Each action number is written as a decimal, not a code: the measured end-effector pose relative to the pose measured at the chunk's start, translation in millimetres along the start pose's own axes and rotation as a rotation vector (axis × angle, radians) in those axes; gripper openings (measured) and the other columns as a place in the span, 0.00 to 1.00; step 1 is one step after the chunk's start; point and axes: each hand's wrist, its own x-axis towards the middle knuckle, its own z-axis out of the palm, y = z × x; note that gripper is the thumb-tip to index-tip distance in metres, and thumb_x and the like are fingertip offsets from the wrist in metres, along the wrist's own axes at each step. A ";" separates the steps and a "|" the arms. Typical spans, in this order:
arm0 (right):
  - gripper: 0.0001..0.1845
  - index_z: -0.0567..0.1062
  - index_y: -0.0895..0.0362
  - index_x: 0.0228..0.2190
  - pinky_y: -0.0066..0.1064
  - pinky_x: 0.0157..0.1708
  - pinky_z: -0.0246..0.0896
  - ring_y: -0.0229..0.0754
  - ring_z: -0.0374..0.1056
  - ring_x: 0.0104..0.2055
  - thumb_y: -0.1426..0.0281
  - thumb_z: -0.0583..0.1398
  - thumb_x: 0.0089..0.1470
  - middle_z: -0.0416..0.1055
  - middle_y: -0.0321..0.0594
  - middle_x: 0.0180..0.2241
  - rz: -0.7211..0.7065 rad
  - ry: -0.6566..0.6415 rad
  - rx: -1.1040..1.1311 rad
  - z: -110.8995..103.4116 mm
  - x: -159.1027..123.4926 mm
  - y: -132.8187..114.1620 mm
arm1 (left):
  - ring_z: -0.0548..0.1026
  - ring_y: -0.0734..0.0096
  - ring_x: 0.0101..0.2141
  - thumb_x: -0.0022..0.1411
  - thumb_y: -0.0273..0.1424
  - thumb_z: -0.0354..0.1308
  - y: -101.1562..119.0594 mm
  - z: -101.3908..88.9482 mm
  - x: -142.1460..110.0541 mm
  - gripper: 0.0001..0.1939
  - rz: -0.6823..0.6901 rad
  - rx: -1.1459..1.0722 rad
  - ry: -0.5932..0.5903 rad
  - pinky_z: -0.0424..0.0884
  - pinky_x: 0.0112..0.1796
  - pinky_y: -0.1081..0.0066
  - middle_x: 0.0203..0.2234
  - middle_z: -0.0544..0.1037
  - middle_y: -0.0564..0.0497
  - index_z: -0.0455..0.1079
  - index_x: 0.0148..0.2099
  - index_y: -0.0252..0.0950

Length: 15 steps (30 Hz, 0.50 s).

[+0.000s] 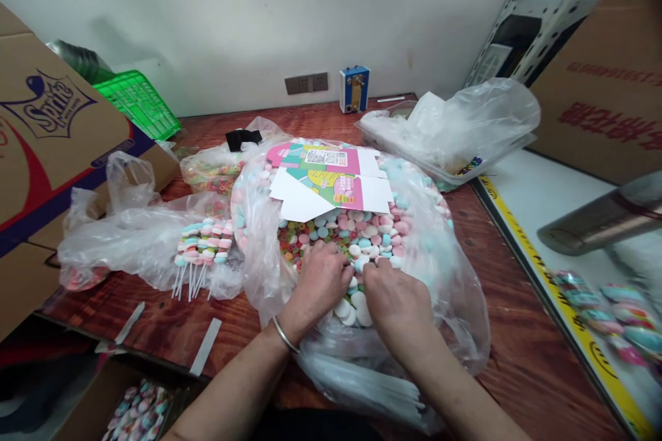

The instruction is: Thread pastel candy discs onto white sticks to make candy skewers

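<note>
My left hand (321,277), with a metal bangle on its wrist, reaches into a large clear plastic bag (445,289) of candies. Its fingers are curled and pinched together. Close beside it, my right hand (396,298) is also closed, fingertips down at the candies; what either pinch holds is hidden. Around them lie pink, white and blue marshmallow-like candies (377,227), small coloured ring candies (294,238) and large white discs (356,310). A printed flat carton (331,182) rests on the bag's far side. White sticks (367,389) in plastic lie below my hands.
Several finished candy skewers (204,242) lie on plastic at left, near a Sprite carton (52,124) and a green basket (137,105). At back right stands a clear tub (439,151); a metal cylinder (603,217) is at right. A box of candies (139,408) sits below the table edge.
</note>
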 end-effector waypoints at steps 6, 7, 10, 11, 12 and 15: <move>0.14 0.77 0.53 0.36 0.28 0.32 0.62 0.41 0.74 0.37 0.68 0.51 0.59 0.78 0.39 0.35 0.013 0.064 0.304 36.3 -6.3 45.2 | 0.68 0.61 0.41 0.59 0.32 0.58 -3.5 -0.9 -2.8 0.05 0.041 -0.066 -0.018 0.60 0.43 0.62 0.34 0.75 0.49 0.75 0.35 0.39; 0.15 0.78 0.53 0.38 0.27 0.35 0.64 0.40 0.74 0.38 0.67 0.51 0.59 0.78 0.39 0.37 0.017 0.080 0.360 40.8 -8.5 50.1 | 0.68 0.61 0.41 0.58 0.31 0.58 -4.4 -0.1 -2.7 0.04 0.033 -0.077 -0.014 0.61 0.43 0.62 0.34 0.75 0.49 0.74 0.34 0.38; 0.21 0.78 0.56 0.41 0.28 0.39 0.67 0.41 0.75 0.42 0.63 0.49 0.58 0.79 0.41 0.41 0.042 0.134 0.493 48.2 -16.9 58.5 | 0.69 0.61 0.41 0.57 0.29 0.59 -7.4 2.3 -2.6 0.03 0.002 -0.132 0.003 0.62 0.43 0.64 0.34 0.76 0.49 0.73 0.34 0.37; 0.22 0.78 0.56 0.41 0.29 0.40 0.68 0.42 0.75 0.42 0.62 0.48 0.58 0.79 0.42 0.41 0.048 0.150 0.522 48.8 -20.1 59.9 | 0.69 0.62 0.41 0.56 0.28 0.58 -8.6 2.7 -2.9 0.03 -0.002 -0.145 0.007 0.62 0.43 0.64 0.34 0.76 0.49 0.73 0.35 0.37; 0.24 0.78 0.57 0.41 0.30 0.40 0.69 0.43 0.75 0.43 0.61 0.48 0.58 0.79 0.42 0.41 0.055 0.164 0.550 48.8 -23.3 60.9 | 0.69 0.62 0.41 0.56 0.26 0.58 -9.7 2.7 -3.3 0.05 0.001 -0.149 0.010 0.62 0.44 0.64 0.35 0.76 0.50 0.73 0.36 0.37; 0.25 0.80 0.57 0.40 0.34 0.40 0.70 0.46 0.76 0.41 0.57 0.49 0.56 0.79 0.44 0.40 0.079 0.194 0.651 47.3 -32.0 62.9 | 0.68 0.62 0.42 0.55 0.24 0.58 -11.4 0.9 -4.7 0.11 0.039 -0.127 -0.001 0.61 0.45 0.63 0.37 0.76 0.51 0.74 0.41 0.39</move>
